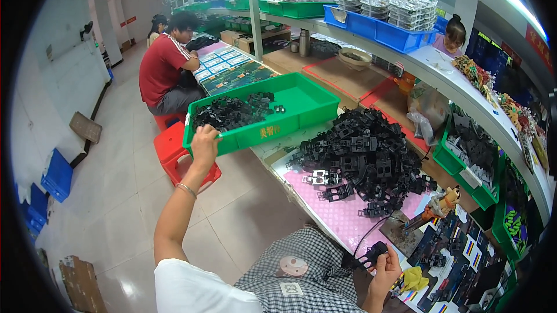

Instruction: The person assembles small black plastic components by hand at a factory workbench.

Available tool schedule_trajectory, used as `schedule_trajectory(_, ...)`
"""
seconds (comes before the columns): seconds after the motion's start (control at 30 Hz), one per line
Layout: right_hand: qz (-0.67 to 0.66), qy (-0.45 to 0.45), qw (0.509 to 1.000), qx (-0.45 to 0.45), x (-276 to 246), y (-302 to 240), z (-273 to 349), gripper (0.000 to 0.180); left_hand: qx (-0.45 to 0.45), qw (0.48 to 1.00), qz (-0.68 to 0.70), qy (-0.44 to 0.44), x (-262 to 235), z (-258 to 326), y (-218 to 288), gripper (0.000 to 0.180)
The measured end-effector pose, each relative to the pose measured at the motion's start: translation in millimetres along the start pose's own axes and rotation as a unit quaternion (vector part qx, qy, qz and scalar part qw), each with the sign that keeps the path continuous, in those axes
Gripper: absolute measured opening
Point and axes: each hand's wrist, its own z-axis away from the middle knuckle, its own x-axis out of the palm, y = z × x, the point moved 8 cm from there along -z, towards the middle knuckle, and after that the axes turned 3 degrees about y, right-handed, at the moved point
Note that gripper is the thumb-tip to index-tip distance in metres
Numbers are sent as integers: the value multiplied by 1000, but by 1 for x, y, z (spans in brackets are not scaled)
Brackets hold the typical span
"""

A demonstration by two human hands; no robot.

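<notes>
My left hand (204,147) reaches out to the near left side of a green plastic tray (278,127), fingers curled over its rim. Black plastic parts (232,111) lie heaped in the tray's left half. At the lower right, my right hand (385,271) pinches a small black plastic part (373,253) between thumb and fingers. Beyond that hand, a big pile of black plastic frames (365,156) covers the pink mat (316,202). A single silvery frame (322,177) lies at the pile's near left edge.
A metal fixture with a tan handle (444,202) stands right of the pile. A yellow cloth (413,279) lies beside my right hand. A red stool (180,156) stands under the tray. A person in a red shirt (168,69) sits farther along. Blue bins (377,29) fill the shelf above.
</notes>
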Motion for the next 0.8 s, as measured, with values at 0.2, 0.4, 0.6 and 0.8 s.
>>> schedule_trajectory(0.2, -4, -15, 1000, -7, 7, -1, 1, 30, -15, 999, 11, -29, 58, 47, 22, 16)
schedule_trajectory(0.4, 9, 2, 1000, -7, 1, -4, 2, 29, 12, 981, 75, -176, 75, 28, 36, 30)
schedule_trajectory(0.6, 14, -31, 999, -3, -1, 1, 10, 29, -56, 990, -2, -128, 65, -66, -1, 45)
schedule_trajectory(0.8, 19, 38, 998, 43, -10, 8, 19, 29, -5, 863, 434, -261, 71, 18, 174, 21)
